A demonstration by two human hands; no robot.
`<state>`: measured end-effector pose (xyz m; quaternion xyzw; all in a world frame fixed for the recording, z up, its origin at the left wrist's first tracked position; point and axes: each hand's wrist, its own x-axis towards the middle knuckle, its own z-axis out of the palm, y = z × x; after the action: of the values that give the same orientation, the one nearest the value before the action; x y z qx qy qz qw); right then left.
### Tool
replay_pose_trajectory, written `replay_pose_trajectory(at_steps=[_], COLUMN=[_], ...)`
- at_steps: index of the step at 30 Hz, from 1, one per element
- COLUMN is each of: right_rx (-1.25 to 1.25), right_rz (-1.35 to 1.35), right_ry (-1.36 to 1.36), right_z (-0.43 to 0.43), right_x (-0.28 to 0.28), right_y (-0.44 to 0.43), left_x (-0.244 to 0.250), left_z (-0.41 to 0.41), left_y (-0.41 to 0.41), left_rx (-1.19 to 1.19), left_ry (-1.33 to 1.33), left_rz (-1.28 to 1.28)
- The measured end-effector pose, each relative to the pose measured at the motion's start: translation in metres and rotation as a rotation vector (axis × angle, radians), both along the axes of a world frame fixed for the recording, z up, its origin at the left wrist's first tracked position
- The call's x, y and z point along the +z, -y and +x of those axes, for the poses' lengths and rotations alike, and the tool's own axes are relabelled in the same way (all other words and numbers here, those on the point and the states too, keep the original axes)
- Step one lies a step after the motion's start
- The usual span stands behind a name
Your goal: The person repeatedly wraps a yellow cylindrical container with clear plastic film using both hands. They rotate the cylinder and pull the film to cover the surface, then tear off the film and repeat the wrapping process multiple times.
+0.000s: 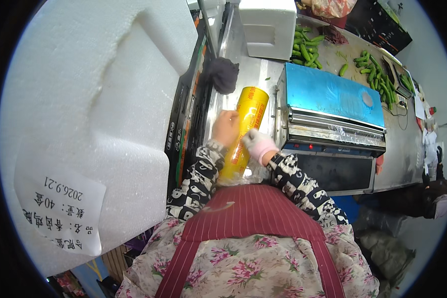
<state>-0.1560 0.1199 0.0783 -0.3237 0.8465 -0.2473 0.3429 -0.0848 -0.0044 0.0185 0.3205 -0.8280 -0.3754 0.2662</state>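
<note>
A yellow roll of cling wrap (pixel 254 102), printed with red writing, lies lengthwise on the metal table before me. Its near end reaches close to my apron (pixel 253 212). My bare left hand (pixel 225 128) is at the roll's left side, fingers curled and slightly blurred. On its right side is my right hand (pixel 259 145) in a white and pink glove, with bent fingertips at the roll's surface. Whether either hand pinches any film is too small to tell. Some crumpled clear film (pixel 242 179) shows at the roll's near end.
Right of the roll stands a film-wrapping machine (pixel 333 98) with a blue top and a lit red switch. Cucumbers (pixel 305 48) lie behind it, near a white foam box (pixel 268 29). A dark cloth (pixel 224 75) sits at the back left. A large foam box (pixel 134 111) fills the left side. Another person's dark-gloved hand (pixel 425 178) is far right.
</note>
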Motion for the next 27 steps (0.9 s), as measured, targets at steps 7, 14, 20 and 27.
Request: replay_pose_trajectory(at_steps=[7, 14, 20, 27], right_rx=[0.035, 0.103, 0.106, 0.113], right_rz=[-0.093, -0.038, 0.042, 0.011], right_ry=[0.093, 0.100, 0.114, 0.156], right_z=[0.031, 0.031, 0.032, 0.031], right_x=[-0.008, -0.006, -0.014, -0.022], right_y=[-0.017, -0.029, -0.020, -0.025], left_x=[0.027, 0.031, 0.031, 0.026], left_z=[-0.017, -0.024, -0.022, -0.025], left_y=[-0.030, -0.028, -0.026, -0.031], left_rx=[0.095, 0.061, 0.054, 0.016], left_ry=[0.315, 0.352, 0.276, 0.370], left_rz=[-0.126, -0.003, -0.207, -0.245])
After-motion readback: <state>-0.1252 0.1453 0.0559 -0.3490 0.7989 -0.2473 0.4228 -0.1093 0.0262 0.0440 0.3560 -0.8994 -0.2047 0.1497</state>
